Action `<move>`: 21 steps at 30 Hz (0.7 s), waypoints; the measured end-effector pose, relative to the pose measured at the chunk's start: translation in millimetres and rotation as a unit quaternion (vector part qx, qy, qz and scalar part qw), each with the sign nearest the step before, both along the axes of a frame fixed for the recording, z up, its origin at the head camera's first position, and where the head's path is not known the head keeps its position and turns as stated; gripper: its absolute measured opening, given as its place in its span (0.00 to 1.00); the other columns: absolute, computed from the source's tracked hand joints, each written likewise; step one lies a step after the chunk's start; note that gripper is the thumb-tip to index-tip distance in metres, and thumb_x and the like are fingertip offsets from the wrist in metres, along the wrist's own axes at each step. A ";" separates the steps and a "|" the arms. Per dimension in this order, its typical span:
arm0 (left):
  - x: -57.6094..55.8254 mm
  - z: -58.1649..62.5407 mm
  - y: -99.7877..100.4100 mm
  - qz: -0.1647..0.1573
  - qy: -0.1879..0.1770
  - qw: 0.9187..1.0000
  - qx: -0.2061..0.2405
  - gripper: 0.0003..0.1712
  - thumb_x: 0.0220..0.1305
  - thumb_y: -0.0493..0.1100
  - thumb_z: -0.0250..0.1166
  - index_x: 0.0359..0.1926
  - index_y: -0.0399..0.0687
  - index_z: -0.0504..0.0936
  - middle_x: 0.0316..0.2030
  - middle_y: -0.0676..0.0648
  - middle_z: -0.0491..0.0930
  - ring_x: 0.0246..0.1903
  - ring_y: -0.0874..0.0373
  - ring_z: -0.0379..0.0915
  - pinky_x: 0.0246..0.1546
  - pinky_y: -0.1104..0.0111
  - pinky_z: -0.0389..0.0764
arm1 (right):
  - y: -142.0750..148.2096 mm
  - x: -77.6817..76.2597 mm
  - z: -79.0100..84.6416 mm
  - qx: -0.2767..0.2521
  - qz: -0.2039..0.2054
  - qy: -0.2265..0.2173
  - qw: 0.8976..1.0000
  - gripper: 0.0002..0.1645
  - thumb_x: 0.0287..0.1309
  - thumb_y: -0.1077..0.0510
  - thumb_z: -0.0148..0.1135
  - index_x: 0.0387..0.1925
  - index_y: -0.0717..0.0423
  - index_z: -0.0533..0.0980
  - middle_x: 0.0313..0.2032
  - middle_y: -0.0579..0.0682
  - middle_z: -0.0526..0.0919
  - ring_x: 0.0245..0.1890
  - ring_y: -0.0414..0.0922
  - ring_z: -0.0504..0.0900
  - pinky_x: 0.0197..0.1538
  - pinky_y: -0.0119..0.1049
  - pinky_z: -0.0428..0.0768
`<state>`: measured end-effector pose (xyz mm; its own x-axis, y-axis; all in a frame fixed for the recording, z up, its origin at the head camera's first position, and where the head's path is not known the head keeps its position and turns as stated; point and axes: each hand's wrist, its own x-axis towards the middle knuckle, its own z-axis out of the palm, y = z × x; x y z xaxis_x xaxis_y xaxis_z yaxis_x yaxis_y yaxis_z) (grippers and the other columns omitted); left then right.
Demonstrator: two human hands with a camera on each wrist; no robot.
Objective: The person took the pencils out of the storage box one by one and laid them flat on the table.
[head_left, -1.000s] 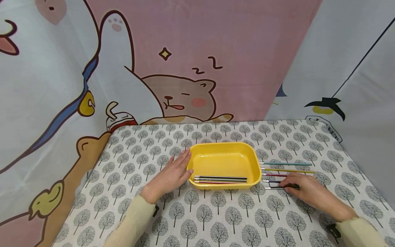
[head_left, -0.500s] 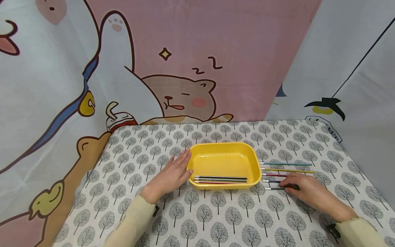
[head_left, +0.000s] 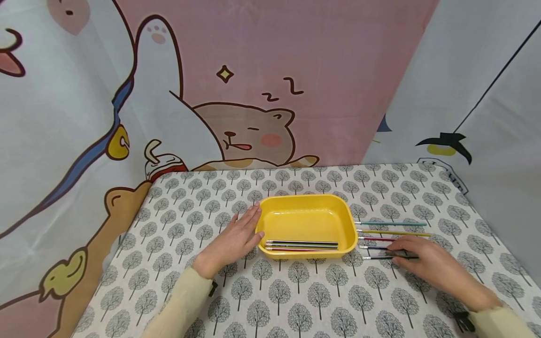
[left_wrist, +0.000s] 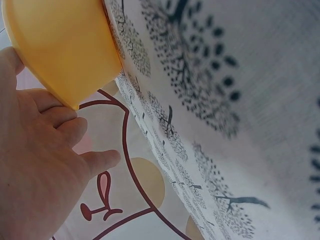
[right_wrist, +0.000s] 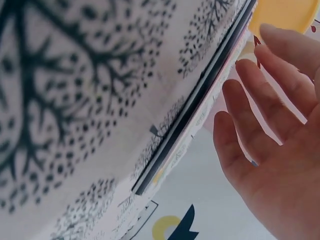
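Note:
A yellow tray (head_left: 306,255) sits mid-table. My left hand (head_left: 232,243) rests against its left end, fingers fairly straight along the rim. Inside, along the near wall, lie several pencils (head_left: 302,245). My right hand (head_left: 427,259) hovers low over the pencils right of the tray, fingers loosely spread and holding nothing in the right wrist view. A black pencil (head_left: 377,257) lies nearest me, passing by the right fingertips. Beyond it come a dark blue pencil (head_left: 374,248), a red pencil (head_left: 374,239), a yellow pencil (head_left: 397,233) and a teal pencil (head_left: 393,224). The right hand partly covers some of them.
A white cloth printed with dark trees (head_left: 279,291) covers the table. Behind it and at both sides hangs a curtain with cartoon animals (head_left: 253,134), meeting the table's far edge.
My right hand has loosened from the black pencil and shifted slightly right, so more of that pencil shows. The left hand and the tray have stayed put.

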<state>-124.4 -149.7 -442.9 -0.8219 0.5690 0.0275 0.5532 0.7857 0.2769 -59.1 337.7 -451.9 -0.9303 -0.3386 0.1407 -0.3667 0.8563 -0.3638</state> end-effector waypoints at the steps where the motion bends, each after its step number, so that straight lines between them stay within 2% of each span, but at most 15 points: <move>1: 0.0 -0.1 -0.1 0.000 0.000 1.000 -0.001 0.40 0.83 0.60 0.41 0.81 0.40 0.45 0.81 0.47 0.36 0.80 0.49 0.39 0.76 0.40 0.51 | 0.7 1.2 1.1 -0.004 -0.004 0.001 1.000 0.20 0.53 0.56 0.80 0.49 0.47 0.86 0.53 0.54 0.86 0.51 0.58 0.83 0.50 0.62 0.83; 5: -0.6 -0.8 -0.2 -0.002 0.002 1.000 0.001 0.40 0.83 0.60 0.42 0.81 0.39 0.46 0.81 0.46 0.37 0.80 0.46 0.42 0.75 0.39 0.51 | 2.2 4.4 5.2 -0.024 -0.012 -0.003 1.000 0.23 0.58 0.51 0.78 0.54 0.51 0.84 0.59 0.60 0.82 0.58 0.65 0.77 0.52 0.71 0.77; 10: -0.9 -1.3 -0.7 -0.004 0.003 1.000 0.002 0.40 0.83 0.60 0.41 0.81 0.39 0.46 0.81 0.46 0.37 0.80 0.44 0.44 0.75 0.39 0.52 | 1.6 4.1 8.5 -0.036 -0.018 -0.007 0.999 0.28 0.60 0.47 0.76 0.59 0.54 0.82 0.63 0.63 0.78 0.60 0.69 0.74 0.52 0.76 0.73; 16: -0.4 -1.5 -0.8 -0.002 0.005 1.000 0.000 0.41 0.83 0.61 0.41 0.81 0.39 0.46 0.81 0.47 0.37 0.80 0.46 0.43 0.76 0.40 0.52 | -4.7 3.6 13.7 -0.048 -0.029 0.005 0.998 0.35 0.62 0.44 0.74 0.65 0.58 0.78 0.68 0.66 0.73 0.63 0.72 0.70 0.53 0.79 0.68; 21: 0.3 -0.1 -0.3 0.001 0.000 1.000 -0.004 0.41 0.83 0.62 0.39 0.81 0.40 0.46 0.82 0.48 0.36 0.81 0.50 0.38 0.76 0.40 0.51 | -14.5 2.9 21.0 -0.055 -0.023 0.016 0.998 0.35 0.64 0.44 0.72 0.67 0.56 0.76 0.71 0.63 0.70 0.65 0.72 0.68 0.55 0.81 0.65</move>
